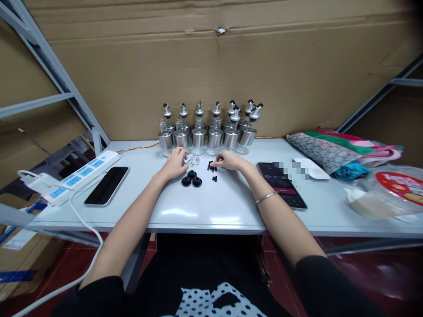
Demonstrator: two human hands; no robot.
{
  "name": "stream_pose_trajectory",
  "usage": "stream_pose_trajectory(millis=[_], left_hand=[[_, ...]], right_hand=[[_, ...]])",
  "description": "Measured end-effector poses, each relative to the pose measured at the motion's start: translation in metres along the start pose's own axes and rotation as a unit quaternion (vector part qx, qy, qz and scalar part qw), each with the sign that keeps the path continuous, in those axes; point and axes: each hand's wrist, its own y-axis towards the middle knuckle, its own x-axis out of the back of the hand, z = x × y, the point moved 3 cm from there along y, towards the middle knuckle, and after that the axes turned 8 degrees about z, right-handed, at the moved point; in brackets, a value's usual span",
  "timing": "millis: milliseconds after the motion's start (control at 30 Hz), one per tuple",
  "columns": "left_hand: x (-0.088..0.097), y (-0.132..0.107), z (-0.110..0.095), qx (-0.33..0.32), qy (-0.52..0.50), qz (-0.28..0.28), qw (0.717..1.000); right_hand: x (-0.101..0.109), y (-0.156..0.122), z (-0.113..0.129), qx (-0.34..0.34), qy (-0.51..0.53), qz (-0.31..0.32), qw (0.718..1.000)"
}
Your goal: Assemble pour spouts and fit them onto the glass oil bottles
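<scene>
My left hand (176, 164) rests on the table with its fingers curled round a silver pourer piece (187, 158); more silver pieces (195, 160) lie just beside it. Three round black stoppers (191, 178) sit in a cluster in front of that hand. To the right, my right hand (230, 161) is closed in a pinch, with a small dark part (221, 158) showing at the fingers. Beneath its fingertips lie several slim black parts (212, 167). Some tiny black pieces (214, 178) are nearer to me.
Glass bottles with steel sleeves (198, 138) stand in two rows at the back, several with pourers fitted. A power strip (82, 174) and a phone (107, 186) lie left. Right are another phone (280, 185), a white case (311, 169), bags (330, 149) and a lidded tub (380, 200).
</scene>
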Motion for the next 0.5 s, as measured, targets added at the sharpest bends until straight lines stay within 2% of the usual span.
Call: stream_pose_trajectory(millis=[200, 500], left_hand=[[-0.001, 0.000, -0.003, -0.010, 0.004, 0.002, 1.000], [0.003, 0.000, -0.003, -0.022, -0.003, -0.021, 1.000]], right_hand=[[-0.007, 0.006, 0.000, -0.029, -0.024, -0.014, 0.999], [0.000, 0.003, -0.016, 0.003, 0.064, 0.060, 0.996]])
